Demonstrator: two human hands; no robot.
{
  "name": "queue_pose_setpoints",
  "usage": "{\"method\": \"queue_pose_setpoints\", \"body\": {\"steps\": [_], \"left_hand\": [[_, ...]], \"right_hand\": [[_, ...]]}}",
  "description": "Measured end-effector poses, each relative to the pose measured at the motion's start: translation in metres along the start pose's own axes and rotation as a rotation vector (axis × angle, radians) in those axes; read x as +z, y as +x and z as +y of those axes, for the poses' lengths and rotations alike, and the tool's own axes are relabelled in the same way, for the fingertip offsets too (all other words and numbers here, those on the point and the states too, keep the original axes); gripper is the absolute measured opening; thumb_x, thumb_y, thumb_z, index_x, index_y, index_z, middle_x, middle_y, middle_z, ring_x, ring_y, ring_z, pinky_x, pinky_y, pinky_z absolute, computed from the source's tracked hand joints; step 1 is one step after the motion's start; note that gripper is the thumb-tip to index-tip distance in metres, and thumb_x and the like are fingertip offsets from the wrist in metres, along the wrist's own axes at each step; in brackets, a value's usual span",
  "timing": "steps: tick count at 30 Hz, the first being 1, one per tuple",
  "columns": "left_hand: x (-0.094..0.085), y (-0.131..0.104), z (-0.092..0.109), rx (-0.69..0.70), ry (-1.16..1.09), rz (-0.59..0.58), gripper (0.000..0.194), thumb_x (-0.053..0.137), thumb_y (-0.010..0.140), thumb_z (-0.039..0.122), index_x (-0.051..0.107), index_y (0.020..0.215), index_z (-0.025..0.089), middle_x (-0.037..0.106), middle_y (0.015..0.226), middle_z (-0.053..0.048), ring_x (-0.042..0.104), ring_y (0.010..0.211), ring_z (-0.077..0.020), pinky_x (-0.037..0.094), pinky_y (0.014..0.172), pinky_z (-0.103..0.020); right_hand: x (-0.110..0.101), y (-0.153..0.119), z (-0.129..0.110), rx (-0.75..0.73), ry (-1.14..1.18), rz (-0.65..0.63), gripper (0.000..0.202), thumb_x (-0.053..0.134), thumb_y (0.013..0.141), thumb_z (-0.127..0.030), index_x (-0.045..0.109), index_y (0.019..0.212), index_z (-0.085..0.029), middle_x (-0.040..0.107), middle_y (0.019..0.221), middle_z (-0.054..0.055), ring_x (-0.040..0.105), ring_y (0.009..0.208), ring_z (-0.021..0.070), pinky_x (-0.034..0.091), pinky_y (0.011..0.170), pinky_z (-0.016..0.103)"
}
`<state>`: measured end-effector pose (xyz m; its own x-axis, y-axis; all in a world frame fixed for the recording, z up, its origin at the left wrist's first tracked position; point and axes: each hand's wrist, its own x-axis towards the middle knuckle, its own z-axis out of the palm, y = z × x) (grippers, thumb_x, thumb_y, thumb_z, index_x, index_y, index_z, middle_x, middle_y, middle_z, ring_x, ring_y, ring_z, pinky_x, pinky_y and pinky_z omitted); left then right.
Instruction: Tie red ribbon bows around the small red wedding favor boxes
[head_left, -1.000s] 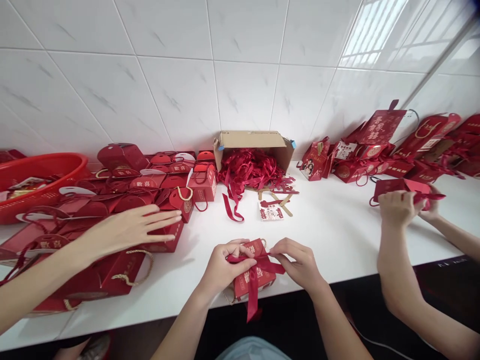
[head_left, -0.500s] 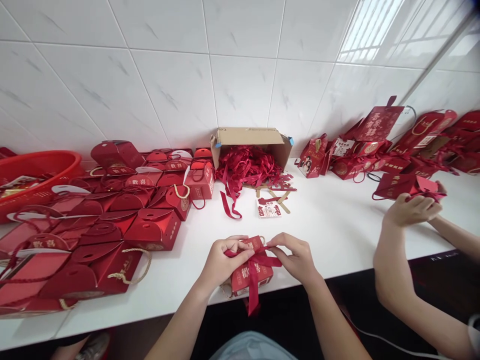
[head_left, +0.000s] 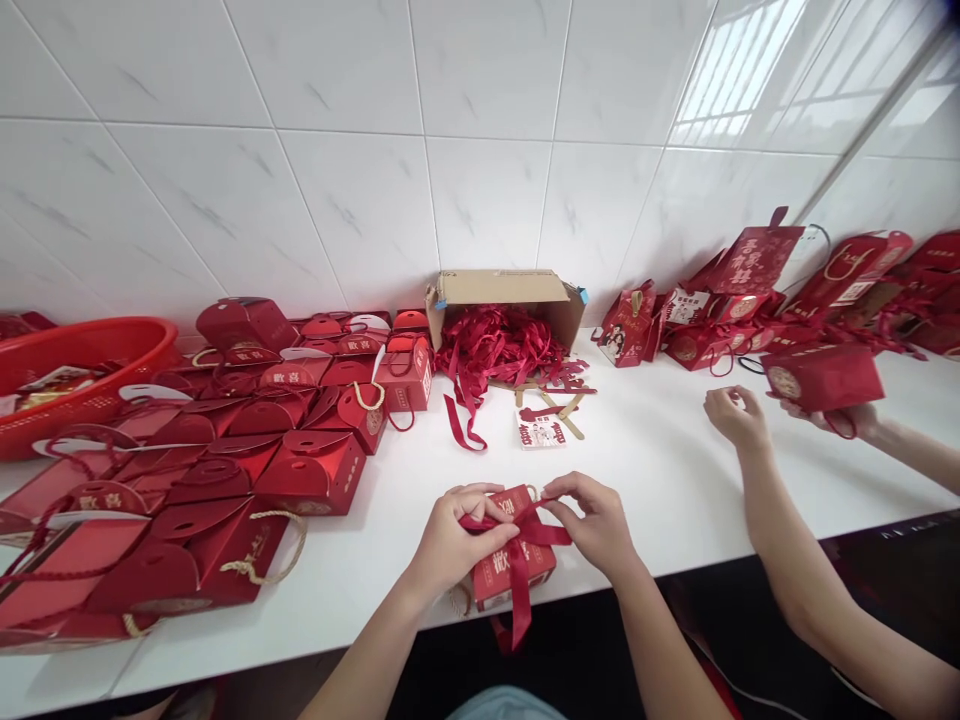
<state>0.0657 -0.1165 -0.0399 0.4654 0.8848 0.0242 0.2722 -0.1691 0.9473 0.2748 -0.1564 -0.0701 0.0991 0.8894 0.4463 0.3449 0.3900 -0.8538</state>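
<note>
A small red gift box [head_left: 499, 580] with pale Chinese characters lies at the table's front edge, its cream cord handles showing at both ends. Across it runs a dark red ribbon [head_left: 519, 590], one tail hanging over the front. My left hand [head_left: 466, 535] pinches the ribbon on the box's left side, thumb against fingers. On the right, my right hand [head_left: 589, 515] grips another part of the same ribbon between thumb and fingertips, just above the box. The crossing of the ribbon is partly hidden by my left thumb.
Many red boxes [head_left: 307, 470] crowd the table's left beside a red plastic basket [head_left: 142, 350]. Against the tiled wall stands a cardboard box [head_left: 502, 287] of ribbons, with a printed card [head_left: 541, 430] before it. At right, a co-worker's hand [head_left: 739, 415] is near a held red box [head_left: 825, 377].
My hands keep their hold on the ribbon, with little change. The co-worker's hands have separated, and the box they hold is turned. The whole view has shifted slightly.
</note>
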Motion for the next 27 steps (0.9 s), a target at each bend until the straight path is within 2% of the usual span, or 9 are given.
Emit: {"method": "queue_pose_setpoints", "body": {"steps": [3,6,9,12,16,19,21,23,27], "left_hand": [[-0.004,-0.004,-0.002,0.014,-0.051,-0.056,0.033,0.069,0.072,0.023,0.041,0.055,0.021,0.071,0.083,-0.006,0.056,0.117,-0.026,0.042,0.098,-0.04],[-0.005,-0.008,-0.002,0.033,-0.109,-0.071,0.029,0.069,0.073,0.021,0.042,0.063,0.021,0.068,0.09,-0.006,0.056,0.117,-0.0245,0.044,0.097,-0.037],[-0.004,-0.011,-0.003,0.074,-0.112,-0.033,0.026,0.07,0.074,0.022,0.044,0.078,0.021,0.064,0.103,-0.006,0.058,0.112,-0.0227,0.045,0.095,-0.038],[-0.011,-0.013,-0.005,0.136,0.002,0.103,0.036,0.067,0.078,0.029,0.046,0.107,0.023,0.057,0.122,-0.009,0.053,0.118,-0.0237,0.041,0.1,-0.043],[-0.046,-0.028,-0.005,0.171,0.218,0.489,0.035,0.063,0.08,0.037,0.05,0.109,0.022,0.057,0.121,-0.011,0.053,0.118,-0.0264,0.042,0.099,-0.046],[-0.086,-0.048,-0.004,0.147,0.333,0.863,0.034,0.066,0.075,0.042,0.054,0.1,0.021,0.059,0.121,-0.01,0.056,0.116,-0.0287,0.042,0.101,-0.047],[-0.111,-0.059,-0.006,0.031,0.496,1.08,0.042,0.064,0.076,0.047,0.055,0.108,0.022,0.058,0.127,-0.009,0.054,0.119,-0.0309,0.042,0.102,-0.048],[-0.128,-0.064,-0.012,-0.131,0.751,1.109,0.052,0.06,0.076,0.05,0.054,0.119,0.019,0.056,0.131,-0.012,0.05,0.124,-0.0351,0.038,0.105,-0.052],[-0.136,-0.064,-0.027,-0.401,1.062,0.858,0.075,0.054,0.079,0.053,0.041,0.134,0.004,0.043,0.142,-0.027,0.035,0.132,-0.0457,0.033,0.099,-0.065]], "right_hand": [[-0.009,-0.007,0.008,0.07,0.24,-0.233,0.043,0.068,0.081,-0.039,0.055,0.12,-0.026,0.059,0.12,0.01,0.057,0.115,0.0242,0.049,0.096,0.041],[-0.008,-0.019,0.011,0.078,0.325,-0.504,0.11,0.083,0.059,-0.049,0.021,0.148,-0.03,0.021,0.155,0.012,0.019,0.143,0.031,0.023,0.114,0.05],[0.002,-0.03,0.005,0.196,0.251,-0.565,0.119,0.085,0.059,-0.041,0.009,0.15,-0.032,0.01,0.158,0.01,0.016,0.145,0.029,0.02,0.116,0.048],[0.0,-0.035,0.002,0.282,0.251,-0.482,0.11,0.083,0.064,-0.035,0.014,0.149,-0.032,0.023,0.154,0.01,0.03,0.14,0.0273,0.029,0.113,0.045],[-0.047,-0.033,0.022,0.388,0.176,-0.278,0.115,0.082,0.063,-0.037,0.006,0.15,-0.031,0.041,0.142,0.012,0.049,0.125,0.0288,0.044,0.102,0.045],[-0.089,-0.03,0.049,0.465,-0.254,0.381,0.108,0.077,0.065,-0.045,0.013,0.149,-0.025,0.039,0.141,0.017,0.044,0.127,0.0346,0.039,0.103,0.049],[-0.101,-0.03,0.065,0.502,-0.387,0.664,0.106,0.075,0.064,-0.048,0.019,0.148,-0.016,0.039,0.139,0.023,0.043,0.127,0.0378,0.04,0.101,0.049],[-0.097,-0.031,0.075,0.505,-0.346,0.724,0.099,0.07,0.068,-0.051,0.022,0.146,-0.014,0.041,0.136,0.023,0.045,0.125,0.0373,0.042,0.099,0.05],[-0.054,-0.037,0.077,0.463,-0.331,0.472,0.074,0.06,0.075,-0.052,0.037,0.137,-0.02,0.045,0.134,0.016,0.046,0.123,0.0347,0.041,0.099,0.054]]}}
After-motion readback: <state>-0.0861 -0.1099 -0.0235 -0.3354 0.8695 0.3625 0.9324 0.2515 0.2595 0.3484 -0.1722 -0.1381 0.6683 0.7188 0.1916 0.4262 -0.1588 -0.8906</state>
